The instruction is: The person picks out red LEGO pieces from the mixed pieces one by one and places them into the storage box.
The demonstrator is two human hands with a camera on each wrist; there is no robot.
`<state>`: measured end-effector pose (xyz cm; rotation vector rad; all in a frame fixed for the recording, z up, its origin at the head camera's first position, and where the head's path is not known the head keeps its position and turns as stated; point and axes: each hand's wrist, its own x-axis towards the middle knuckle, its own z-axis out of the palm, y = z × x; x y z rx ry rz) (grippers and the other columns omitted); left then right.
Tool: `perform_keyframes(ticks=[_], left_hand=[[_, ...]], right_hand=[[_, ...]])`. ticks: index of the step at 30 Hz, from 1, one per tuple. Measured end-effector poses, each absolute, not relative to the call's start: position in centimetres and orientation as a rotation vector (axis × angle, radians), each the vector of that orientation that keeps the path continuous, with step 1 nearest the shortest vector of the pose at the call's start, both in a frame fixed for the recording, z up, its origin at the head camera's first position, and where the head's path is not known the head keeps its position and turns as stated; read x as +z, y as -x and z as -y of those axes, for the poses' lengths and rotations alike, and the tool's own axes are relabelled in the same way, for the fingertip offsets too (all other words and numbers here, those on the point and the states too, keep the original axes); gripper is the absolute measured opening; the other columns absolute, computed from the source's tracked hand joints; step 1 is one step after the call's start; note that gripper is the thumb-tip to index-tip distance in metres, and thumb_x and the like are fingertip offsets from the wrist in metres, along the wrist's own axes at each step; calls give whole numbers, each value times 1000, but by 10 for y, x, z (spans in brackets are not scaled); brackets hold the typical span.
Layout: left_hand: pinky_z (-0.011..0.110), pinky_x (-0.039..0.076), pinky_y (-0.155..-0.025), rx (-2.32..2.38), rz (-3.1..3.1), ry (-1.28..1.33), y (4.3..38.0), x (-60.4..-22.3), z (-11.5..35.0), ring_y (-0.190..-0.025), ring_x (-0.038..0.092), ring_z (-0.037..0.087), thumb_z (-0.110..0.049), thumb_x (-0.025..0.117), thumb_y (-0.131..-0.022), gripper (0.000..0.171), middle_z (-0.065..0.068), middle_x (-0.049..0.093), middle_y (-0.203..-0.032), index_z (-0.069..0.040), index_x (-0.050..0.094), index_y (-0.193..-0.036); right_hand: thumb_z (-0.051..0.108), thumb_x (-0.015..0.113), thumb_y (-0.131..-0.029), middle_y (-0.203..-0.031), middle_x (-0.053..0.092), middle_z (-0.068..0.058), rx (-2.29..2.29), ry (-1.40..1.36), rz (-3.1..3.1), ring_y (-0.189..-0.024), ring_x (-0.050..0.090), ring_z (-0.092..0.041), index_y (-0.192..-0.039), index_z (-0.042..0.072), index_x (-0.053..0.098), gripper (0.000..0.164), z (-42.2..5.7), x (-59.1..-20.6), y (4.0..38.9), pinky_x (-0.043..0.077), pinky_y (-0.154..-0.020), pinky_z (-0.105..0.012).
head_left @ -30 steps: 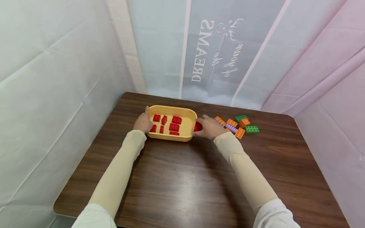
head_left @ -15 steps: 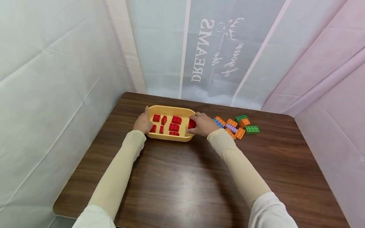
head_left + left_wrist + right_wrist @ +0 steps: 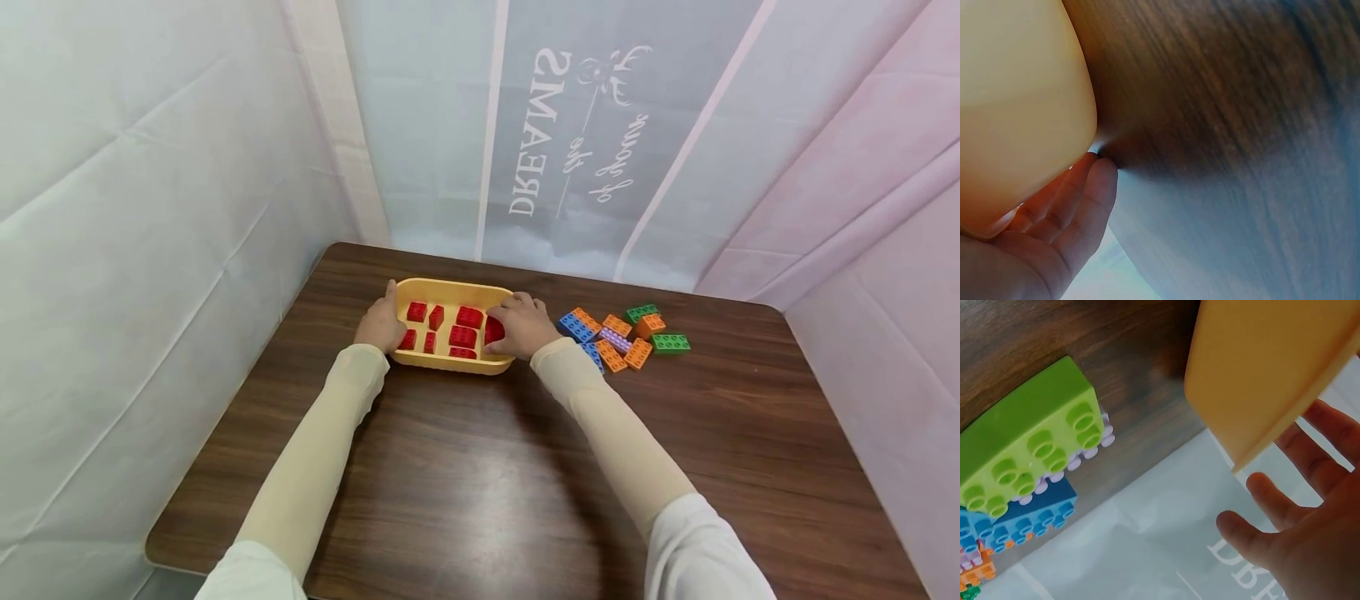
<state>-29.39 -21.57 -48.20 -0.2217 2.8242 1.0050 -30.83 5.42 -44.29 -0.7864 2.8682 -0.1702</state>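
Observation:
My left hand [image 3: 381,323] grips the left end of a yellow tray [image 3: 450,364], its thumb over the rim. In the left wrist view, the fingers [image 3: 1094,203] lie against the tray's outer wall. Several red building bricks [image 3: 462,336] lie in rows inside. At the tray's right end my right hand [image 3: 525,325] holds another red brick [image 3: 493,330], partly covered by the fingers, inside the rim. The right wrist view shows the tray wall [image 3: 1260,375] beside the spread fingers [image 3: 1269,503], but not the held brick.
Right of the tray lies a loose group of orange bricks [image 3: 637,353], blue bricks [image 3: 577,327], green bricks [image 3: 671,343] and a purple brick [image 3: 615,338]. A lime brick [image 3: 1029,437] shows close in the right wrist view. Fabric walls [image 3: 420,167] border the brown table [image 3: 450,467].
My right hand has moved left with the red brick, from the tray's right rim to inside it. More blue and orange bricks are uncovered. The left hand keeps its place on the tray.

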Motion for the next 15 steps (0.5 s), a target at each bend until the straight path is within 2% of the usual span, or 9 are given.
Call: perform_keyframes(ticks=[5, 15], left_hand=[[55, 37, -109, 1010, -2826, 226, 294, -483, 216, -126, 50, 40, -3, 53, -96, 85, 27, 41, -150, -10, 1, -163], [55, 37, -109, 1008, -2810, 240, 297, -484, 217, -126, 50, 39, -5, 54, -96, 86, 25, 40, -151, -11, 1, -164]], right_hand=[[46, 82, -82, -142, 56, -12, -171, 721, -2848, -146, 20, -42, -140, 17, 63, 68, -47, -449, 315, 16, -114, -66], [44, 84, -80, -143, 57, -11, -89, 571, -2813, -144, 19, -54, -139, 16, 64, 68, -39, -458, 328, 12, -112, -72]])
